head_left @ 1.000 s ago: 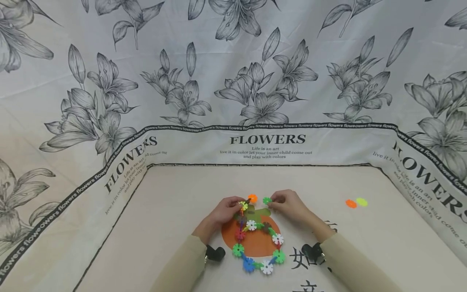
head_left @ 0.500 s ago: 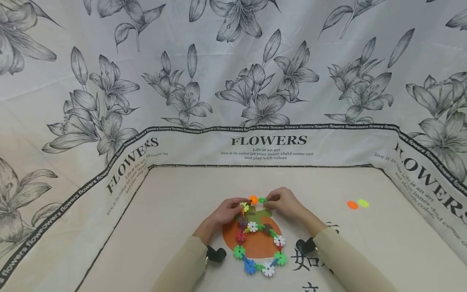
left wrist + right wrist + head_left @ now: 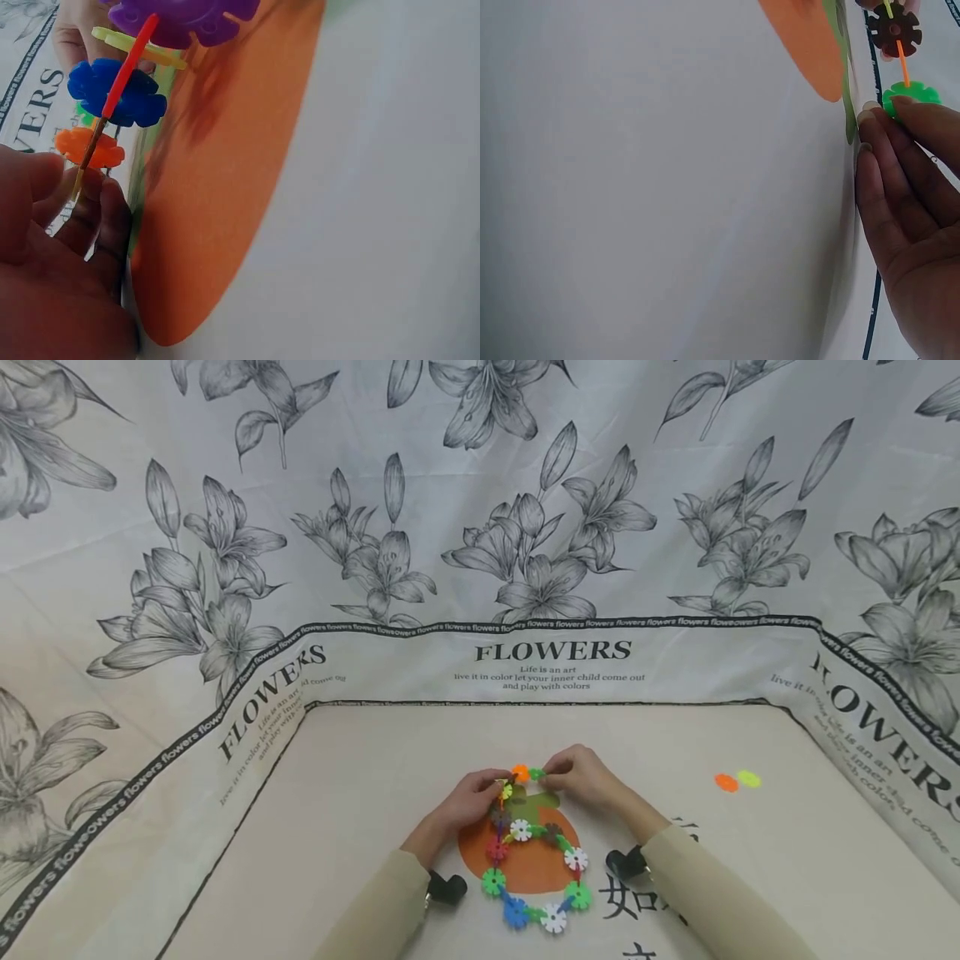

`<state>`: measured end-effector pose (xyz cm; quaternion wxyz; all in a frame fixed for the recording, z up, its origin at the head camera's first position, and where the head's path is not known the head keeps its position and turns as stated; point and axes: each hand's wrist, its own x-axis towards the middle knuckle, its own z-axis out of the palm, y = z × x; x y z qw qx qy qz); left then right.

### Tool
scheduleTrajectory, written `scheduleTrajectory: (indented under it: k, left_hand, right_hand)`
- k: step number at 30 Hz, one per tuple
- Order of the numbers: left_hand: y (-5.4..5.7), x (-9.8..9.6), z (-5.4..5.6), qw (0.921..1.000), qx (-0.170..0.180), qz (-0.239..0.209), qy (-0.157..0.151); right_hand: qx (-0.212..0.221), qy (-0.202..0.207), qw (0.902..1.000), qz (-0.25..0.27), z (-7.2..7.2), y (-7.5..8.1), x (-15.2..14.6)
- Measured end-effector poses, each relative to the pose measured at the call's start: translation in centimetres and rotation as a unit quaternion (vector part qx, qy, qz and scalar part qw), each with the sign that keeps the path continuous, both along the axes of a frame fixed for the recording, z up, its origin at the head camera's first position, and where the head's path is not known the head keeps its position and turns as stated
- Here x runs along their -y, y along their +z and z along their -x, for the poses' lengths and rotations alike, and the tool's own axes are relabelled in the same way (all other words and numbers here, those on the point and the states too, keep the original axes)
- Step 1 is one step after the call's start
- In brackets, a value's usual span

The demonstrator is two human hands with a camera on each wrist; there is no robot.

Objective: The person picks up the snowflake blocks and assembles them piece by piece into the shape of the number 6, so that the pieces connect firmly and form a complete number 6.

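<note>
A chain of colourful slotted plastic snowflake discs [image 3: 516, 912] runs in a loop with a tail going up its left side. At the tail's top my left hand [image 3: 468, 799] pinches the chain near a yellow disc [image 3: 507, 792], just beside an orange disc [image 3: 521, 773]. My right hand [image 3: 581, 778] pinches a green disc [image 3: 537, 774] between thumb and fingertips. In the right wrist view this green disc [image 3: 911, 91] meets the edge of the orange disc [image 3: 902, 64]. Blue [image 3: 116, 94] and purple [image 3: 184, 19] discs show farther along in the left wrist view.
A loose orange disc [image 3: 726, 782] and a yellow-green disc [image 3: 749, 779] lie together at the right. The pale cloth [image 3: 360, 760] has a printed orange fruit [image 3: 536, 868] and black characters [image 3: 630, 897]. A flower-printed curtain [image 3: 405, 543] encloses the back and sides.
My right hand has moved left with the green disc, closing the gap to the orange disc. The left hand stays nearly in place, and the chain has shifted slightly down in view.
</note>
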<state>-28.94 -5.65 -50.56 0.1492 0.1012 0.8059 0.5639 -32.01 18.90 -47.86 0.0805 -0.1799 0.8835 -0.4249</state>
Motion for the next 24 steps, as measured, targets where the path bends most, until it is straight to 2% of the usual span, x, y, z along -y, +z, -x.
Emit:
scheduleTrajectory:
  k: [3, 5, 12, 17, 24]
  left_hand:
    - [-0.3, -0.27, -0.05, 0.9999, 0.0, -0.004, 0.015]
    - [-0.32, -0.43, 0.01, 0.9998, -0.012, 0.002, 0.016]
    - [-0.22, -0.81, 0.12, 0.9986, -0.048, 0.023, 0.003]
    - [-0.26, -0.85, 0.08, 0.9988, -0.046, 0.019, 0.004]
    - [-0.26, -0.88, 0.56, 0.9989, -0.045, 0.001, -0.014]
  right_hand:
    - [0.003, 0.008, 1.0, -0.002, 0.0, -0.2, -0.07]
    - [0.002, 0.009, 0.9999, -0.004, 0.04, -0.21, -0.09]
    - [0.004, 0.021, 0.9997, -0.009, 0.23, -0.19, 0.04]
    - [-0.002, 0.034, 0.9993, -0.012, 0.27, -0.31, 0.17]
    - [-0.017, 0.038, 0.999, -0.016, 0.68, -0.41, 0.13]
